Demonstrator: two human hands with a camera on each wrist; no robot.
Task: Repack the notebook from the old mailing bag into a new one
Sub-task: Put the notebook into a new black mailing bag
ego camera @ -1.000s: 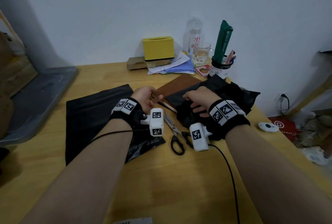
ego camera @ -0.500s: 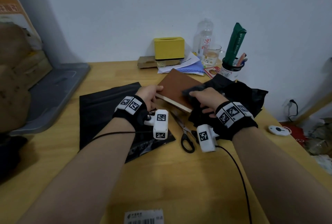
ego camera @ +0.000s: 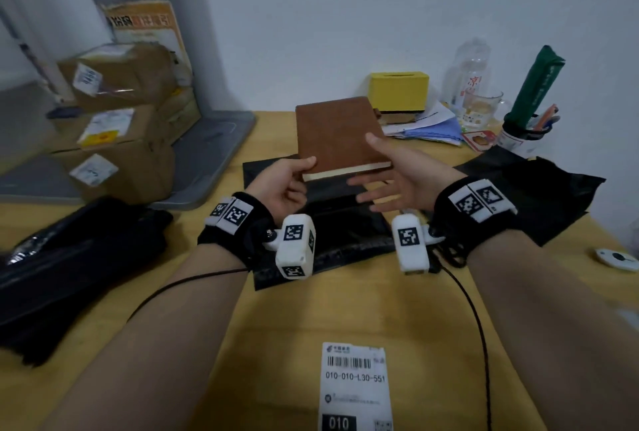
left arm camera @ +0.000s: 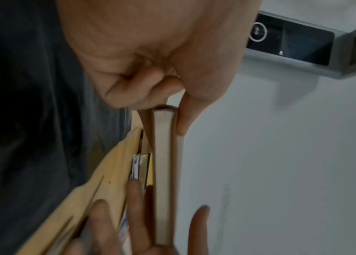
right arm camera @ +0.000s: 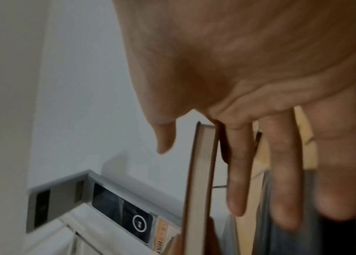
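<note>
While the left hand (ego camera: 283, 185) pinches a near corner of the stiff, flat notebook (ego camera: 337, 135), the right hand (ego camera: 397, 178) waits spread, holding nothing; gripping both side edges looks safest.

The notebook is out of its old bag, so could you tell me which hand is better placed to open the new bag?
Probably the right hand: it is open, while the left hand pinches the notebook by its corner.

Shipping label (ego camera: 356, 389) bottom cut off
</note>
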